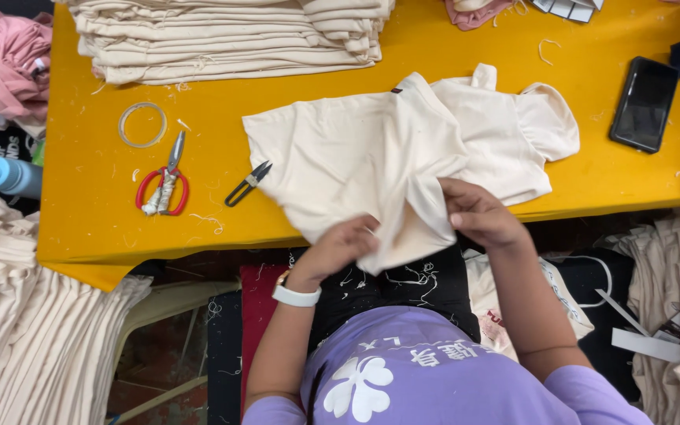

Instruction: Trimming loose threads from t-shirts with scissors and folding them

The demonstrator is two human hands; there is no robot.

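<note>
A cream garment (371, 153) lies spread on the yellow table (96, 197), its lower part hanging over the near edge. My left hand (340, 245) grips the garment's hanging fold from below. My right hand (478, 212) pinches the same fabric just to the right, at the table's edge. Both hands hold cloth between fingers and thumb. A white band sits on my left wrist.
On the table lie red-handled scissors (163, 185), a small black thread snipper (248, 183), a tape ring (142, 124) and a black phone (644, 103). A tall stack of folded cream garments (230, 35) stands at the back. More cream piles sit left (33, 315) and right (678, 275).
</note>
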